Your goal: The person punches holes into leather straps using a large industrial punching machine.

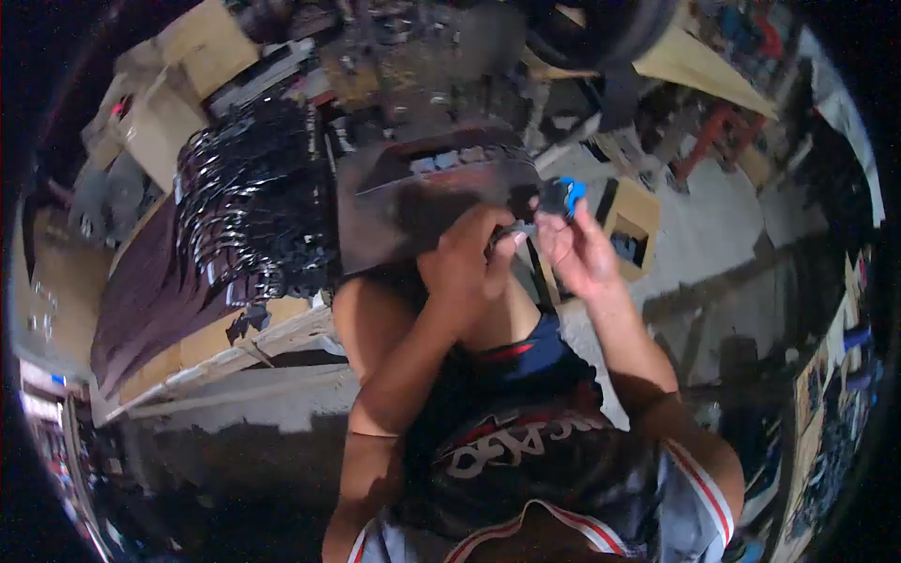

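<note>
My left hand [469, 249] is closed, thumb and fingers pinching a small grey metal-looking piece [513, 228] whose kind I cannot make out. To its right, my right hand [584, 251] is raised with its fingers around a small blue and black object [569, 195]; blur hides what it is. Both hands are close together above my lap, at the right edge of a dark brown metal work surface [385, 230]. A slot in that surface holds several small grey pieces [460, 159].
Left of the work surface lies a large stack of shiny black parts [258, 202] on a wooden-edged table [225, 361]. An open cardboard box [636, 208] with dark pieces inside stands on the floor at right. A dark round machine part [601, 33] hangs at the top.
</note>
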`<act>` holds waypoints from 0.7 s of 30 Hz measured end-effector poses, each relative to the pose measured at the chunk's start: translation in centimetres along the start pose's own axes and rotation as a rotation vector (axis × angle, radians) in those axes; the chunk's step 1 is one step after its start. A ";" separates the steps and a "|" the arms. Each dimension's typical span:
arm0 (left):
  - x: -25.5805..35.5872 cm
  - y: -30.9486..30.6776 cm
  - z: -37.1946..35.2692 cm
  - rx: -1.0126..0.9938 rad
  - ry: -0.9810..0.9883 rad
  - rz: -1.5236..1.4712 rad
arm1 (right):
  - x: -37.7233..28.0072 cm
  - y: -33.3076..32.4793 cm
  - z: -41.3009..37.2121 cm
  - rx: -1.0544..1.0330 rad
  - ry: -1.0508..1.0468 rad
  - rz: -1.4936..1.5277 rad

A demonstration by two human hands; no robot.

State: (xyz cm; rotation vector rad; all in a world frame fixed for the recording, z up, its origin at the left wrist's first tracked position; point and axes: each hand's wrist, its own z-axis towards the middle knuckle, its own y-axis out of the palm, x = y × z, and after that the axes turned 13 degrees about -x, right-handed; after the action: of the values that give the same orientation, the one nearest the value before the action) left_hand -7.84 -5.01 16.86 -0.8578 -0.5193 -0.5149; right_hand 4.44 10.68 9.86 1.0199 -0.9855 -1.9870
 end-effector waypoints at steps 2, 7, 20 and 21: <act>-0.4 2.1 0.2 -0.215 -0.069 -0.131 | -2.5 0.2 -2.2 0.356 -0.186 -0.228; -2.9 11.1 3.4 -0.425 0.047 -0.055 | -9.8 -3.6 -10.5 0.594 -0.415 -0.348; -5.0 7.7 5.1 -0.251 -0.012 0.271 | -11.6 -5.2 -16.2 0.763 -0.520 -0.382; -6.3 5.2 4.4 -0.153 0.006 0.288 | -10.9 -5.0 -15.6 0.747 -0.500 -0.384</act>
State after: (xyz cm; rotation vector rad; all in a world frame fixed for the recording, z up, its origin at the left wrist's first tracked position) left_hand -10.41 2.80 12.43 -1.0577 -0.3456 -0.2956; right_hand 21.68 17.23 3.05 1.1707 -2.0368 -2.2912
